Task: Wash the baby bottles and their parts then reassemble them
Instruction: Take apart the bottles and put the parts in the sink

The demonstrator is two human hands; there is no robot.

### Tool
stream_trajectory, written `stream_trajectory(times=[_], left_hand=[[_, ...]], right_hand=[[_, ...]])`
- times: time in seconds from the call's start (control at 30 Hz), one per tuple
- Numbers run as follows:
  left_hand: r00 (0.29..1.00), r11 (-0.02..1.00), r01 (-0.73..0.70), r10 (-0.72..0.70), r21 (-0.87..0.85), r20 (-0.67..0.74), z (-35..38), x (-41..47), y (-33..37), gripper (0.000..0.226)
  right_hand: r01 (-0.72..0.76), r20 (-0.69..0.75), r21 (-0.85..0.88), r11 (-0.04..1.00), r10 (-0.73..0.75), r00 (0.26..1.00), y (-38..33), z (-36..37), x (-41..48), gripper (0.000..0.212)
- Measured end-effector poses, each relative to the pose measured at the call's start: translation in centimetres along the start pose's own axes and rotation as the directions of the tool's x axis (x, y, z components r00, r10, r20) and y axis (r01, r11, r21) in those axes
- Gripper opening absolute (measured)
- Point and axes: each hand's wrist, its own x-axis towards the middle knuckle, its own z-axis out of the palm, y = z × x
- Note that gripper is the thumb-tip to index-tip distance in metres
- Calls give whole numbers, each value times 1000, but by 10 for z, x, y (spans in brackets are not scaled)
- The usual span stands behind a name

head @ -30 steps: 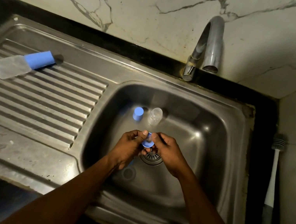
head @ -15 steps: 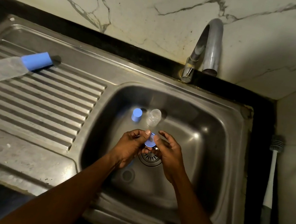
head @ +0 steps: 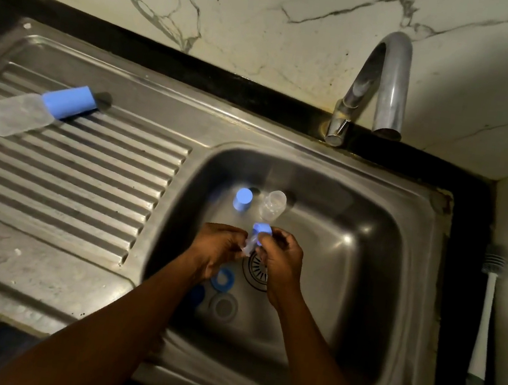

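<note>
Tilting upright just above the drain (head: pixel 258 271), the blue collar (head: pixel 262 229), flat a second ago, is pinched by the right hand (head: pixel 282 260). The left hand (head: pixel 217 248) pinches its clear teat (head: pixel 249 245), seemingly pulling it free, so dismantling continues.

From my end: the small blue plastic ring (head: pixel 262 229) was pinched flat between both sets of fingertips a second ago. Now it's tipped up in the right hand (head: pixel 281 263). The left hand (head: pixel 220 250) has slid lower and looks to be pinching a clear soft piece (head: pixel 248 246) under it. That wrist shifted too, uncovering a flat blue ring (head: pixel 223 279) on the steel sink (head: pixel 371 244) floor.
</note>
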Motion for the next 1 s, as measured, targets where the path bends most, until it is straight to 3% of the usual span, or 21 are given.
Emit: stream_trajectory(times=[0.13,0.23,0.33,0.43,0.5,0.6,0.7,0.77,0.8,0.87,1.0], left_hand=[[993,997,20,-28,-71,-111,-13,23,-3,19],[986,998,64,-68,-28,-152,-27,41,-7,27],[978,999,13,-4,39,-209,-30,55,-7,25],[954,997,-52,68,61,-291,-19,66,-10,20],[937,993,-89,108,73,-331,-10,71,-10,23],[912,986,-145,164,79,-375,-1,79,-4,21],[842,954,-200,284,223,-459,2,91,-9,25],[817,929,-148,308,340,-487,4,91,-14,8],[805,915,-118,316,387,-503,3,91,-16,17],[806,887,-87,330,453,-491,5,81,-13,32],[839,882,-63,301,468,-454,3,73,-8,27]], right_hand=[[-106,-72,150,983,118,990,11,14,25,12],[-177,-75,161,971,191,979,12,23,39,22],[-205,-132,67,976,212,968,20,32,54,11],[-179,-249,-205,962,126,960,31,38,68,24],[-147,-304,-288,946,55,951,33,39,68,25],[-145,-338,-240,960,57,939,38,37,66,21],[-185,-319,-164,969,126,939,43,36,64,17],[-207,-303,-148,967,155,940,46,35,62,15],[-215,-293,-144,966,166,942,45,34,61,15],[-219,-259,-111,969,185,948,45,33,56,16],[-207,-206,-55,977,191,960,40,31,47,20]])
